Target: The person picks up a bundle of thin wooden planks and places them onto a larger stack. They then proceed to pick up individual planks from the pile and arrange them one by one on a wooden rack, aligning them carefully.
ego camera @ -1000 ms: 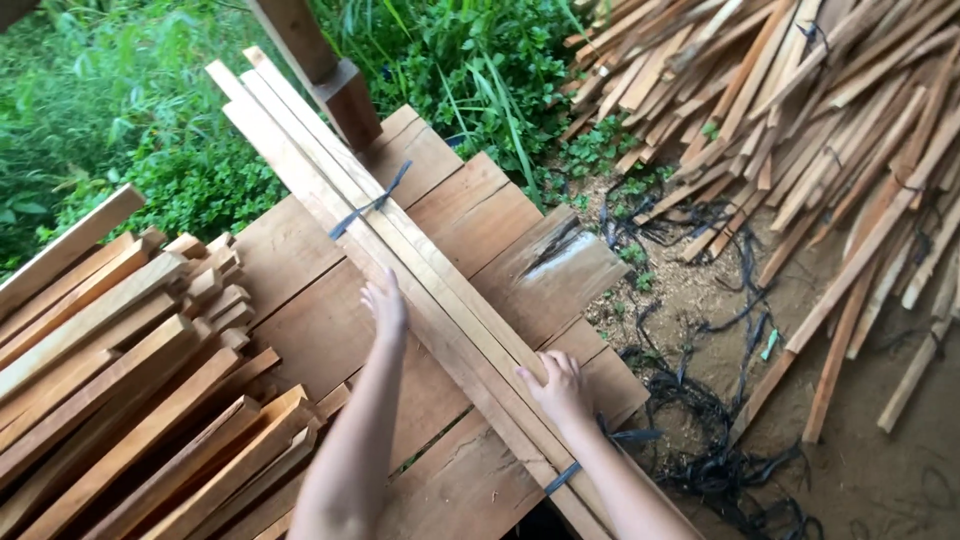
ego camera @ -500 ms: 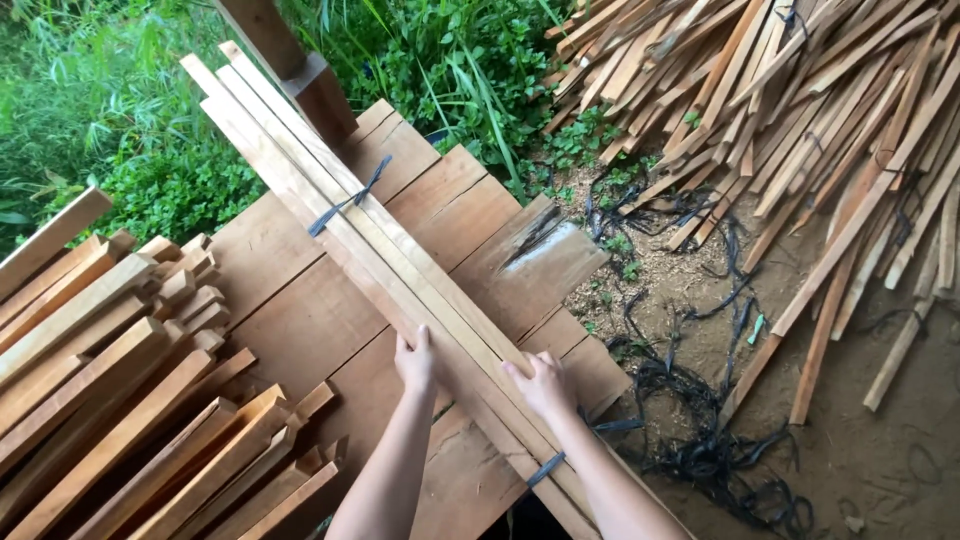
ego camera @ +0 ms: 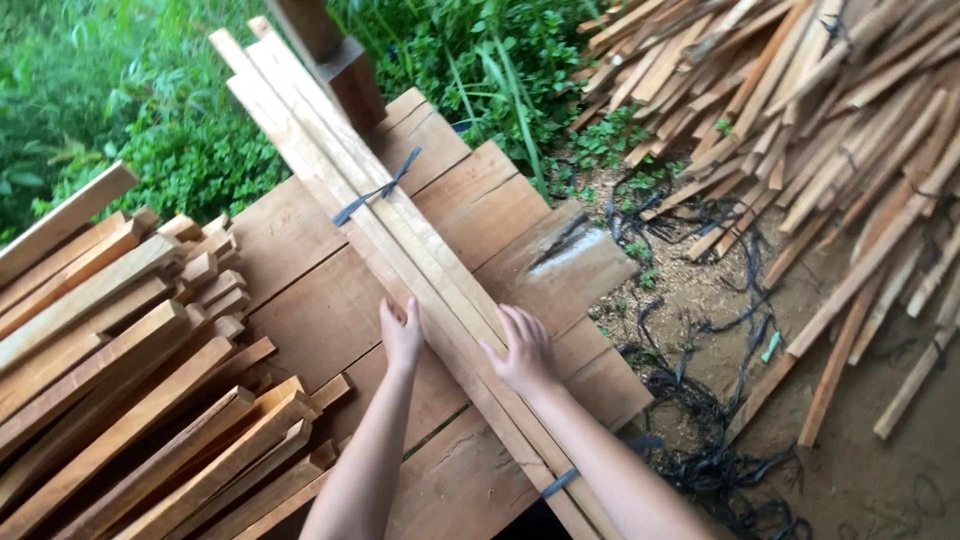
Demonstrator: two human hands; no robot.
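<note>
Wooden long pale sticks tied in a bundle (ego camera: 400, 235) lie mid-frame; our left hand (ego camera: 402, 335) and right hand (ego camera: 522, 350) press flat, open, gripping nothing, squaring it up. Next we need a gentle even push.

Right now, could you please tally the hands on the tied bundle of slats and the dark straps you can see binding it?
Hands on the bundle: 2, left hand and right hand
Dark straps: 2, upper strap and lower strap
Total: 4

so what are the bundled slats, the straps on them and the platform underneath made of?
Bundled slats: pale raw wood, sawn, unfinished, grain showing. Straps: dark flat band, probably plastic; too thin to tell. Platform: wide reddish-brown wooden planks, bare, with seams between them. Both hands lie flat on the slats.
</note>
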